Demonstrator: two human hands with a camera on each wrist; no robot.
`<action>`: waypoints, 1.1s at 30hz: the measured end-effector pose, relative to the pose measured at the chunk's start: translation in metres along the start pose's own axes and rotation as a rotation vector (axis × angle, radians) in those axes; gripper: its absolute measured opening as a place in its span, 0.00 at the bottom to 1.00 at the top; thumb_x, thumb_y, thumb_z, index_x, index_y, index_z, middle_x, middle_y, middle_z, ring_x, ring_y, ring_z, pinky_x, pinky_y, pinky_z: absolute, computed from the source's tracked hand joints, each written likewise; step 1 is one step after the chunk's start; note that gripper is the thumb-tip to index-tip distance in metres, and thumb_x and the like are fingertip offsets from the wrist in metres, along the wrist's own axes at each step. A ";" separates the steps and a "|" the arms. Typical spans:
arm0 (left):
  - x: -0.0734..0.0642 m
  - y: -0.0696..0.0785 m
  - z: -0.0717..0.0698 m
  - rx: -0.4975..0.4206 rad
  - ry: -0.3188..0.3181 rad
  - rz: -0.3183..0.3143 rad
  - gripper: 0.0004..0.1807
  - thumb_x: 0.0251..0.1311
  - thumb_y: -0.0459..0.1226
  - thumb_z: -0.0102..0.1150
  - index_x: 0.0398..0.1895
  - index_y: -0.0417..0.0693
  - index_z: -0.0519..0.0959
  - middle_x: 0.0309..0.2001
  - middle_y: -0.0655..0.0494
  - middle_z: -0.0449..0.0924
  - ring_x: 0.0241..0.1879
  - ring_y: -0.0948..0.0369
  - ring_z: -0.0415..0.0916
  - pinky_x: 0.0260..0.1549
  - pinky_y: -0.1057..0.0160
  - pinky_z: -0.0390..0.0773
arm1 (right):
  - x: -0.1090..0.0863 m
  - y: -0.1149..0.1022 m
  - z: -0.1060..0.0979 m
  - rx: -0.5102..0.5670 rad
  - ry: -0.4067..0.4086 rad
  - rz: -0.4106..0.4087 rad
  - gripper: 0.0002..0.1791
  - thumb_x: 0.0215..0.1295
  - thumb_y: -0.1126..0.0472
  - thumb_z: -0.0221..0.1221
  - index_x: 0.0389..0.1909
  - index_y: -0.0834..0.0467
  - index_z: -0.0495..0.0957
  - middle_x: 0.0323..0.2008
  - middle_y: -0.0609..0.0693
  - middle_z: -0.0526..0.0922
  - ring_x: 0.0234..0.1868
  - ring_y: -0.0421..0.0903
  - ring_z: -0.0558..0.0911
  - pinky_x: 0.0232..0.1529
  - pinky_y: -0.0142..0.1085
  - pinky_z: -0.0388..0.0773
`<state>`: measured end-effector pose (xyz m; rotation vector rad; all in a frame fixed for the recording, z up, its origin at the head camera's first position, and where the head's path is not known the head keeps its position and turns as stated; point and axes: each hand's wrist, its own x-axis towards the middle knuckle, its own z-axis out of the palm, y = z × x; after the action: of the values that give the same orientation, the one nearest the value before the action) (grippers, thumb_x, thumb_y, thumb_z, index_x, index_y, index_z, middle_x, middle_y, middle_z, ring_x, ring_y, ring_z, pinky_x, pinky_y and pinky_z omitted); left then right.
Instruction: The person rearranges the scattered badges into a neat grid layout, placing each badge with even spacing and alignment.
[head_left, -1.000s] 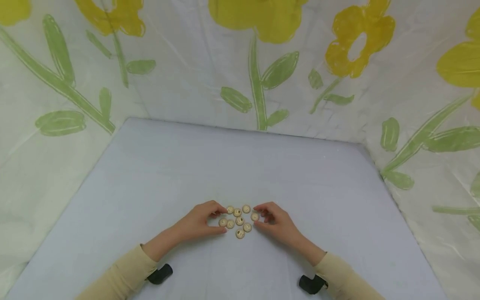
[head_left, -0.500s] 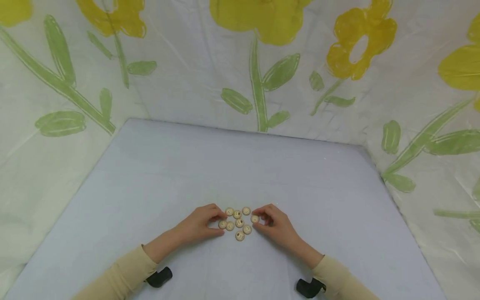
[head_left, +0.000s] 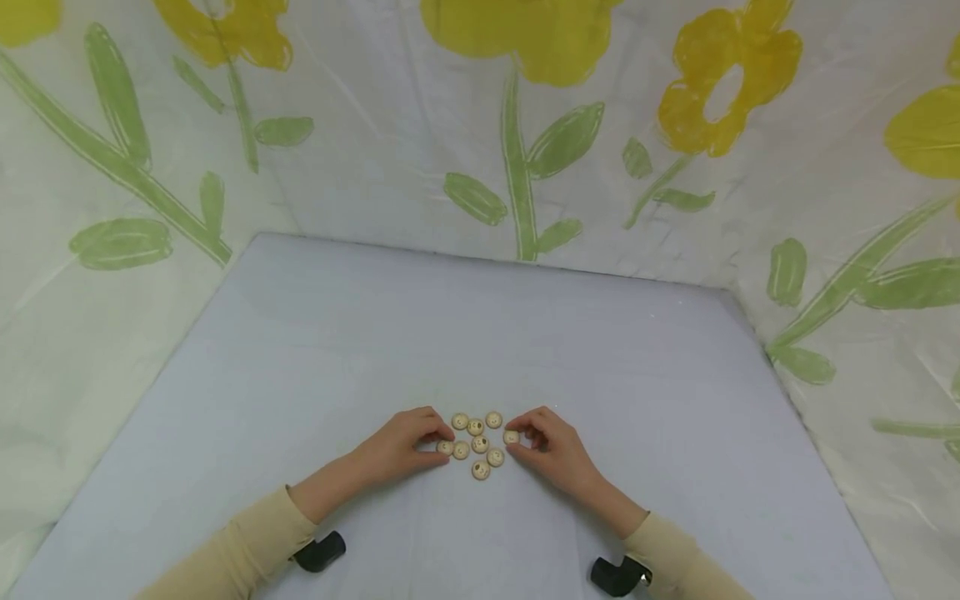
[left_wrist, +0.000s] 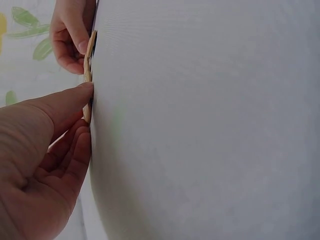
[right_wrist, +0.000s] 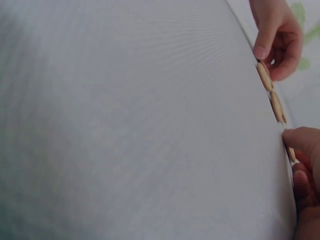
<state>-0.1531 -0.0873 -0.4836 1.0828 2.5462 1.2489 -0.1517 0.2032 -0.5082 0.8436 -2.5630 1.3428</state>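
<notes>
Several small round wooden discs (head_left: 480,444) with dark marks lie flat in a loose cluster in the head view. My left hand (head_left: 397,446) pinches the leftmost disc (head_left: 445,447) between thumb and fingers. In the left wrist view that disc (left_wrist: 87,111) shows edge-on between the thumb and fingertips. On the other side, my right hand (head_left: 555,450) pinches the rightmost disc (head_left: 512,437). The right wrist view has this disc (right_wrist: 291,153) partly hidden by the thumb and fingers. The other discs sit between the hands, some touching and some slightly apart.
A pale table (head_left: 480,333) lies under everything. Behind and beside it hangs a white sheet (head_left: 360,167) with painted yellow flowers and green leaves. Black wrist cameras (head_left: 320,552) show below the sleeves.
My left fingertips have lowered and drawn together around the leftmost disc. The right finger and thumb have closed in on the rightmost disc. The other discs keep their arrangement.
</notes>
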 end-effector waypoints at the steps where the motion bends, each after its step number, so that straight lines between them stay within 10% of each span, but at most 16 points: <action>1: 0.000 0.000 0.000 0.001 -0.003 -0.005 0.10 0.56 0.31 0.68 0.41 0.42 0.81 0.40 0.55 0.79 0.40 0.61 0.76 0.42 0.65 0.77 | 0.000 0.000 0.000 -0.001 0.000 0.000 0.13 0.55 0.66 0.70 0.42 0.56 0.82 0.33 0.46 0.77 0.32 0.41 0.75 0.31 0.30 0.75; 18: 0.002 0.007 -0.003 0.136 -0.034 0.012 0.06 0.55 0.31 0.67 0.37 0.44 0.83 0.34 0.59 0.78 0.33 0.65 0.71 0.34 0.68 0.74 | 0.000 0.000 0.001 -0.012 -0.011 0.009 0.14 0.54 0.66 0.71 0.42 0.57 0.82 0.33 0.46 0.76 0.31 0.40 0.74 0.30 0.30 0.74; 33: 0.019 -0.002 -0.018 0.065 -0.048 -0.021 0.09 0.54 0.33 0.69 0.38 0.42 0.84 0.35 0.59 0.82 0.35 0.64 0.76 0.38 0.65 0.78 | 0.000 0.004 0.001 -0.019 -0.015 0.009 0.14 0.55 0.66 0.70 0.42 0.56 0.82 0.33 0.45 0.76 0.31 0.38 0.74 0.31 0.29 0.74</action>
<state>-0.1748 -0.0878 -0.4689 1.0826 2.5726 1.1284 -0.1541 0.2046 -0.5116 0.8435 -2.5898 1.3173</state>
